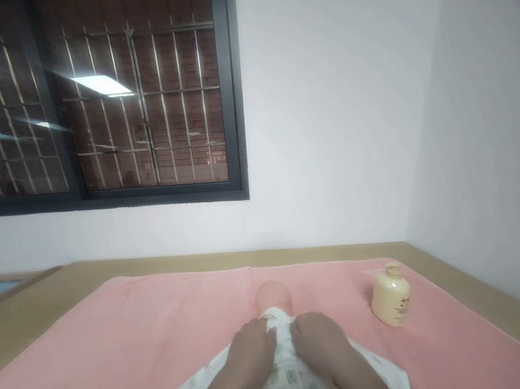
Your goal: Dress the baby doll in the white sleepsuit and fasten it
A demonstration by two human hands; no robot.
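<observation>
A baby doll in a white gown with a pale green print (289,377) lies in front of me, its smooth bald head (272,294) pointing away. My left hand (254,351) curls over the gown at one side below the head. On the other side, my right hand (321,340) curls over the cloth in the same way. Both thumbs lie toward the middle of the gown, and most fingertips are hidden by the hands. The gown's sleeves or sides spread out flat beneath my forearms. A bracelet circles my left wrist.
A cream pump bottle (391,295) stands to the right on the pink sheet (171,320). Under the sheet is a tan padded surface (482,291), bordered by a white wall (338,96). A dark-framed window (142,108) with bars is at upper left.
</observation>
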